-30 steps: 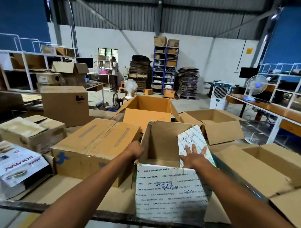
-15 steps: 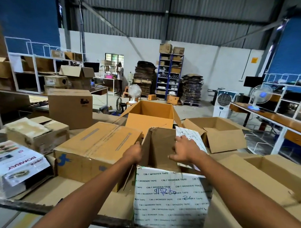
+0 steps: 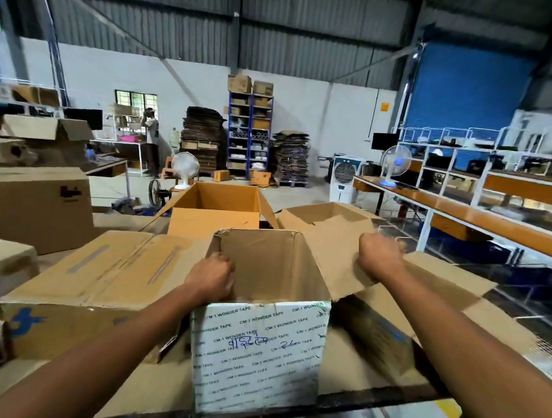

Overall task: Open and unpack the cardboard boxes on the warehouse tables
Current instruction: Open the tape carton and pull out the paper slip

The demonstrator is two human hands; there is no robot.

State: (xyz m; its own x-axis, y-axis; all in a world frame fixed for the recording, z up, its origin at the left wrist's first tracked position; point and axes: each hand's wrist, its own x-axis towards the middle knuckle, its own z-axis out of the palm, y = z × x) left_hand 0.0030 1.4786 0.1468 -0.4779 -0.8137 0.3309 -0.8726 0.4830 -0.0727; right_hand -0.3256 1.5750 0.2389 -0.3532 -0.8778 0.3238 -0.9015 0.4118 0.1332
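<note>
A white printed "CM-1 WONDER TAPE" cardboard box (image 3: 258, 355) stands open at the table's near edge in front of me. Its brown inside shows and I see nothing in it. My left hand (image 3: 210, 277) grips the top of the box's left wall. My right hand (image 3: 380, 255) is closed on the box's right flap (image 3: 335, 267), which is folded outward to the right. A closed, taped brown box (image 3: 87, 283) lies right beside it on the left.
Two open empty-looking boxes (image 3: 217, 203) (image 3: 326, 217) stand behind. More cartons (image 3: 38, 206) sit at the left, flattened cardboard (image 3: 453, 293) at the right. A person (image 3: 151, 138) stands far back by shelves. A long bench with a fan (image 3: 393, 164) runs along the right.
My right hand has swung the right flap from over the opening outward to the right. My left hand stayed on the left wall. The view has moved closer to the box.
</note>
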